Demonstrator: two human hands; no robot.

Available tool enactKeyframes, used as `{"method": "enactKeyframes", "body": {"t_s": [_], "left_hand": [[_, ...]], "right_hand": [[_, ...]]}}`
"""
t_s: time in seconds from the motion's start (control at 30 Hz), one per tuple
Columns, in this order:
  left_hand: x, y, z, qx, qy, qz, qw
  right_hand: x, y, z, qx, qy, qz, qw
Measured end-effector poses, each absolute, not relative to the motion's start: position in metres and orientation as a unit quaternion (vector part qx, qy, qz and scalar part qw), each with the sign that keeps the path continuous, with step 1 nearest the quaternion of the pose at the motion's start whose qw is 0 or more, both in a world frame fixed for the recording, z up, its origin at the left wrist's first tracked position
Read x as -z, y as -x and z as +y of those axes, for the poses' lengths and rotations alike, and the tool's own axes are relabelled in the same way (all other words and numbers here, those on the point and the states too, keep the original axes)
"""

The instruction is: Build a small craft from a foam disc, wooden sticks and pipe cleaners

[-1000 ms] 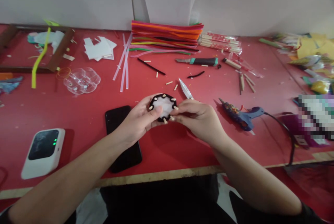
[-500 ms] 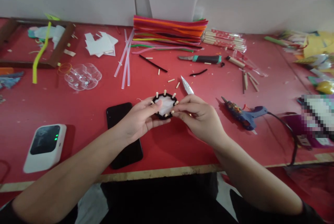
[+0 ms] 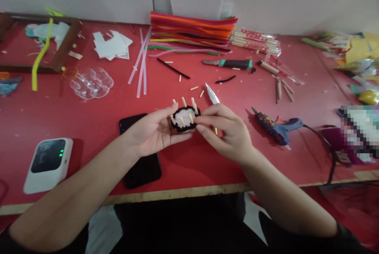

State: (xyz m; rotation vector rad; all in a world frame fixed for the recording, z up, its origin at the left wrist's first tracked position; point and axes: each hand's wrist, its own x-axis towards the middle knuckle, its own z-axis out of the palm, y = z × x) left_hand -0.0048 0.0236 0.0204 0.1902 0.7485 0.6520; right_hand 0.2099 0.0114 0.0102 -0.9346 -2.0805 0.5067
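While your left hand (image 3: 154, 131) held a white disc (image 3: 186, 114) with a black rim (image 3: 185, 129), its fingers were under the disc and its thumb at the left edge. Your right hand (image 3: 226, 131) met the right edge with its fingertips; whether they pinched could not be told. Pale pegs (image 3: 184, 102) stood around the rim, over the red table (image 3: 189, 167). Your left wrist crossed above a phone (image 3: 143, 173); a glue gun (image 3: 274, 127) lay to the right, a knife (image 3: 233, 64) farther back.
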Motion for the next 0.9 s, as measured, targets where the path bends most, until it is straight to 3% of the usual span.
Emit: {"method": "enactKeyframes", "body": {"t_s": [0.3,0.6,0.9], "left_hand": [[-0.02,0.006,0.023,-0.316,-0.108,0.352,0.874],[-0.028,0.001,0.024,-0.381,-0.091,0.469,0.792],[-0.022,0.001,0.022,-0.41,-0.082,0.36,0.834]], "right_hand": [[-0.004,-0.207,0.012,-0.185,0.397,-0.797,0.416],[-0.001,-0.207,0.014,-0.197,0.415,-0.781,0.424],[0.011,-0.197,0.004,-0.353,0.435,-0.663,0.497]]}}
